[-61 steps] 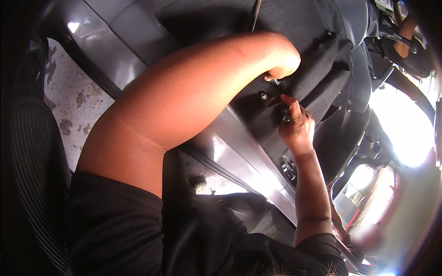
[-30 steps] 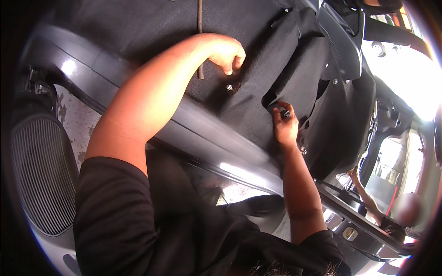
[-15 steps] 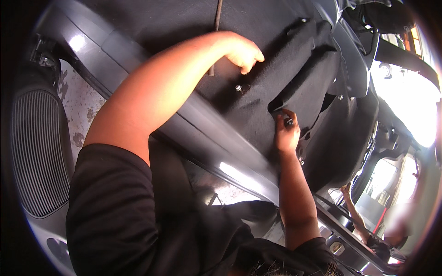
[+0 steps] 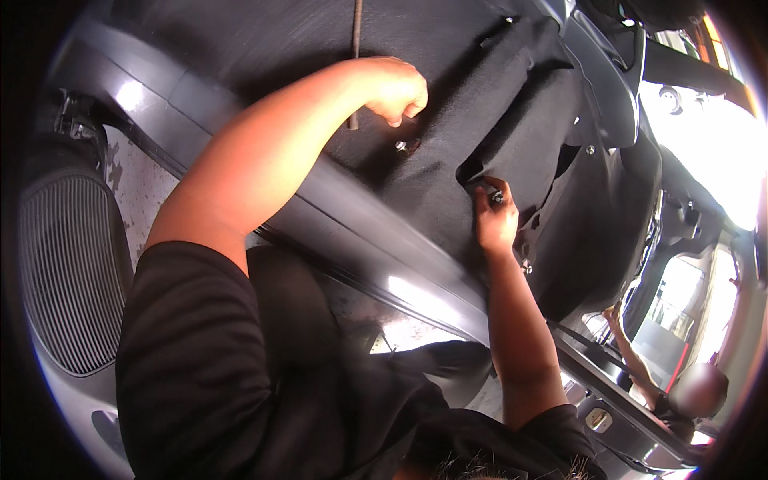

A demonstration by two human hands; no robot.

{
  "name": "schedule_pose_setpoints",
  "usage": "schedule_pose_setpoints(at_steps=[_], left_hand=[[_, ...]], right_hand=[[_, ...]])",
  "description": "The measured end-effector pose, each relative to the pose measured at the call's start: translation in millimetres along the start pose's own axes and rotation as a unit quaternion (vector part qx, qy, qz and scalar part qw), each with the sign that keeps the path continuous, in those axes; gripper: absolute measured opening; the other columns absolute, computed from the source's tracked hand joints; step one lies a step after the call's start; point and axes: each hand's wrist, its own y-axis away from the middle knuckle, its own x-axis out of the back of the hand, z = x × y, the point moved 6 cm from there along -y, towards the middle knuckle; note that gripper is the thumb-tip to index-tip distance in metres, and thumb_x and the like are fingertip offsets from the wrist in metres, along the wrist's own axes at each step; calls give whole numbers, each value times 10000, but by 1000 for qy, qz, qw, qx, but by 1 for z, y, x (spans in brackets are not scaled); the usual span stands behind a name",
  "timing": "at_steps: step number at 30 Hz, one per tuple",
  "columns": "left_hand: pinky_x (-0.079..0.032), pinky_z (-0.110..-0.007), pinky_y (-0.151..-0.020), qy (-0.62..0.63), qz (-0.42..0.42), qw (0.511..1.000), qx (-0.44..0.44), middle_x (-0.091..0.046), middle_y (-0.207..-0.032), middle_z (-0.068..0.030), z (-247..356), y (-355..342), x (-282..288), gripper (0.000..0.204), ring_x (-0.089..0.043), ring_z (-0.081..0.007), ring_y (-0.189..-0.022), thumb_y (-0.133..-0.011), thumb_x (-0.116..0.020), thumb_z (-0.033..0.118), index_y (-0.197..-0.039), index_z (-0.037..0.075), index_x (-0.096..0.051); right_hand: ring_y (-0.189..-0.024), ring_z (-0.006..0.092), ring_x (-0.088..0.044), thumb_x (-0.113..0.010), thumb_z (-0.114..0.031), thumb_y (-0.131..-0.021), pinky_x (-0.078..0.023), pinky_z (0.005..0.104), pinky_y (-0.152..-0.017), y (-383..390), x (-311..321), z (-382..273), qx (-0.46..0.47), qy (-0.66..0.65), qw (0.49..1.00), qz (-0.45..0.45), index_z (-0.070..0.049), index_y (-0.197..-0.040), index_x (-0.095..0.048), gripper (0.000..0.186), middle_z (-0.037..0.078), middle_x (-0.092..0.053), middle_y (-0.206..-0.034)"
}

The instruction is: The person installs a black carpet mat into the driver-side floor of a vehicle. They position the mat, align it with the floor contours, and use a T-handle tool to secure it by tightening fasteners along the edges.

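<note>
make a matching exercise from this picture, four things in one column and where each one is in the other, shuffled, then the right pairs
Things
1. left hand
2. right hand
3. ribbed panel
4. brown rod

Places
A. at the lower end of a fold in the black floor covering
B. reaching the picture's top edge
C. immediately right of the brown rod
D. far left side of the picture

Right pairs: 1-C, 2-A, 3-D, 4-B

Small dark piece (image 4: 498, 198), part shiny, in right hand (image 4: 498, 222); black carpet (image 4: 444, 204) creased, ridged; silvery bolt (image 4: 401, 146) showing in carpet
</note>
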Motion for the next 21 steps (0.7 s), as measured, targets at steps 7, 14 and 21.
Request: schedule_pose_setpoints(at_steps=[7,14,21], left_hand=[[-534,-455,-823,-60,114,986,-104,-639,-763,-46,8,-3,-5,165,-698,-281,-873,-700,-810,8,-708,75,-660],[-525,-449,-864,-140,115,976,-120,-647,-805,-18,4,-13,-20,173,-679,-268,-916,-683,-795,21,-711,108,-648],[-540,-430,-842,-40,69,994,-72,-680,-869,-53,7,-6,-9,169,-706,-276,-912,-767,-840,52,-776,77,-673]], right_hand=[[-1022,461,-731,-713,-304,-997,-557,503,-922,-1,0,-2,26,4,1000,8,-105,-1256,-675,330,262,-761,-1055],[-1101,458,-721,-716,-329,-1000,-556,509,-962,0,1,-2,-35,5,999,-37,-116,-1273,-672,350,269,-757,-1113],[-1132,433,-720,-703,-352,-1010,-559,496,-986,-2,1,-2,-21,13,999,-23,-129,-1285,-669,356,244,-758,-1163]])
